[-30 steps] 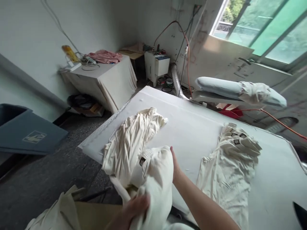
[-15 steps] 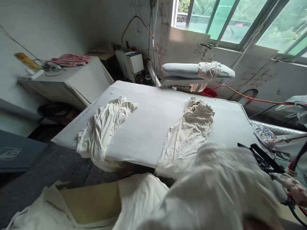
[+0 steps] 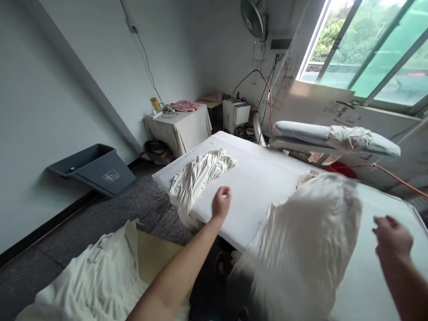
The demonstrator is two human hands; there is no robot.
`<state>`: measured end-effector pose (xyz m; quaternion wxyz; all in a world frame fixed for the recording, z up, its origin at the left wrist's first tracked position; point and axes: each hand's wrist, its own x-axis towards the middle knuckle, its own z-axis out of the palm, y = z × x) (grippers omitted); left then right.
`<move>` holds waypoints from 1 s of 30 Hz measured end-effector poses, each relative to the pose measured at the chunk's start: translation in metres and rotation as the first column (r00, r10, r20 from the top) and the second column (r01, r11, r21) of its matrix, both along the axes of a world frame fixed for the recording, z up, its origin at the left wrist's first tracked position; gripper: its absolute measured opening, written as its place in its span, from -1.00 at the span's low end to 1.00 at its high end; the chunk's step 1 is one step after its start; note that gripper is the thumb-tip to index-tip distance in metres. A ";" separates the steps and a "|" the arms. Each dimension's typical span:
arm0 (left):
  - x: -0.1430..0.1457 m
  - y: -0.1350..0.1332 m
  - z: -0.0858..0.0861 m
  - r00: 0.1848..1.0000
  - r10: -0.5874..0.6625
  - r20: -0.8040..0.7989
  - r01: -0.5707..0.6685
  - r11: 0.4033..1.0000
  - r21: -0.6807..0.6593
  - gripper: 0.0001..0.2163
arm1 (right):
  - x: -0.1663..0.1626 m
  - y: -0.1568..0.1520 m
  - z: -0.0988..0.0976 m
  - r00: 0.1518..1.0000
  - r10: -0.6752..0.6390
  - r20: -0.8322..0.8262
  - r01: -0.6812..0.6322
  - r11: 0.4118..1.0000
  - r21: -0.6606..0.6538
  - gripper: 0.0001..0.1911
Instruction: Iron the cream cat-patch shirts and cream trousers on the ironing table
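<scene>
A pale cream garment [image 3: 310, 236] spreads over the front edge of the white padded table [image 3: 249, 165], blurred by motion and covering another cream piece under it. To its left, my left hand [image 3: 221, 203] hovers over the tabletop with fingers curled in and nothing visible in them. On the other side, my right hand [image 3: 395, 234] stands apart from the cloth, its fingers loosely bent and partly separated, holding nothing I can see. Beyond my left hand lies a bunched cream garment [image 3: 200, 176], its lower end hanging over the table edge.
Cream cloth [image 3: 90, 272] drapes over a yellowish board at lower left. A grey bin [image 3: 96, 169] is by the left wall. Behind the table stand a padded sleeve board [image 3: 301, 129] with cloth on it and a white machine [image 3: 236, 113]. An orange hose [image 3: 401, 171] runs at right.
The view has swung left and both my hands have come into sight. The blurred cream garment, earlier raised close in front of me, now lies lower across the table, clear of both hands.
</scene>
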<state>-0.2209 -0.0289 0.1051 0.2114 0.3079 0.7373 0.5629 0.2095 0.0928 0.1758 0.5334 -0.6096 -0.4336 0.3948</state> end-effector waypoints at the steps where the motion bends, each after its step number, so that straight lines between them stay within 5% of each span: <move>1: -0.030 -0.006 -0.015 0.996 0.086 -0.032 -0.087 0.995 -0.046 -0.78 | -0.008 0.000 -0.013 0.999 -0.026 0.036 0.026 1.000 -0.001 -0.47; 3: -0.091 -0.023 -0.045 0.955 0.194 -0.223 -0.253 0.926 -0.281 -0.63 | -0.037 -0.009 -0.050 0.992 0.088 0.095 -0.079 0.992 -0.101 -0.45; 5: -0.147 -0.037 -0.069 0.920 0.023 -0.392 -0.252 0.800 -0.545 -0.61 | -0.080 -0.024 -0.090 0.944 0.313 0.108 -0.275 0.922 -0.271 -0.38; 7: -0.190 -0.040 -0.081 0.894 -0.233 -0.382 -0.116 0.703 -0.701 -0.73 | -0.129 -0.037 -0.121 0.886 0.456 0.088 -0.394 0.837 -0.379 -0.33; 10: -0.224 -0.030 -0.078 0.850 -0.451 -0.271 0.118 0.666 -0.736 -0.75 | -0.206 -0.044 -0.144 0.797 0.604 0.015 -0.543 0.726 -0.422 -0.34; 13: -0.220 -0.017 -0.067 0.797 -0.519 -0.308 0.209 0.716 -0.666 -0.64 | -0.279 -0.035 -0.148 0.710 0.703 -0.044 -0.659 0.640 -0.394 -0.40; 17: -0.202 -0.004 -0.065 0.806 -0.343 -0.482 0.024 0.834 -0.552 -0.74 | -0.365 -0.018 -0.155 0.643 0.759 -0.103 -0.727 0.563 -0.394 -0.46; 19: -0.206 0.000 -0.072 0.854 -0.282 -0.438 -0.069 0.771 -0.633 -0.85 | -0.395 -0.013 -0.166 0.640 0.758 -0.126 -0.726 0.544 -0.420 -0.50; 21: -0.220 0.001 -0.079 0.895 -0.292 -0.337 -0.048 0.688 -0.725 -0.90 | -0.409 -0.012 -0.179 0.648 0.751 -0.127 -0.712 0.538 -0.451 -0.54; 23: -0.236 -0.002 -0.084 0.909 -0.311 -0.277 0.003 0.671 -0.742 -0.83 | -0.411 -0.013 -0.189 0.656 0.746 -0.113 -0.697 0.542 -0.470 -0.53; 25: -0.244 -0.009 -0.084 0.917 -0.278 -0.285 0.027 0.757 -0.653 -0.75 | -0.406 -0.014 -0.191 0.666 0.739 -0.105 -0.684 0.548 -0.481 -0.49; 28: -0.229 -0.022 -0.075 0.950 -0.166 -0.265 0.065 0.934 -0.351 -0.73 | -0.410 -0.014 -0.178 0.651 0.742 -0.162 -0.708 0.516 -0.483 -0.41; 30: -0.202 -0.032 -0.069 0.975 -0.163 -0.154 0.135 0.974 -0.180 -0.72 | -0.430 -0.012 -0.163 0.613 0.740 -0.278 -0.757 0.450 -0.474 -0.36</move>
